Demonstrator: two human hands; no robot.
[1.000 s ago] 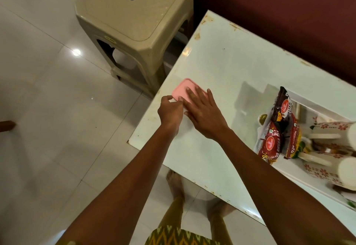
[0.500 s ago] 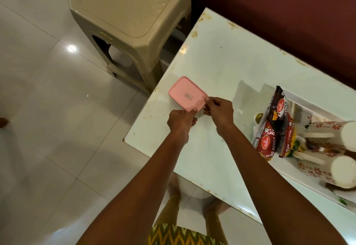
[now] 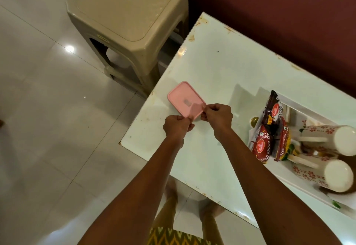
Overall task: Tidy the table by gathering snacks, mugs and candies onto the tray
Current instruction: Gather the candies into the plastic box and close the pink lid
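Observation:
A flat pink rectangular lid (image 3: 184,99) is held just above the white table (image 3: 215,67) near its left edge. My left hand (image 3: 178,127) pinches the lid's near corner and my right hand (image 3: 218,118) pinches its right near edge, where a corner bends up. At the right, a white tray (image 3: 292,110) holds red and brown snack packets (image 3: 269,129), two floral mugs (image 3: 325,139) lying on their sides, and a small round golden candy (image 3: 254,121).
A beige plastic stool (image 3: 131,17) stands on the tiled floor beside the table's left end. A dark red wall runs behind the table. My bare feet show under the table's near edge.
The pink lid lay flat under my right palm; both hands have since lifted it by its near edge and drawn it slightly toward me.

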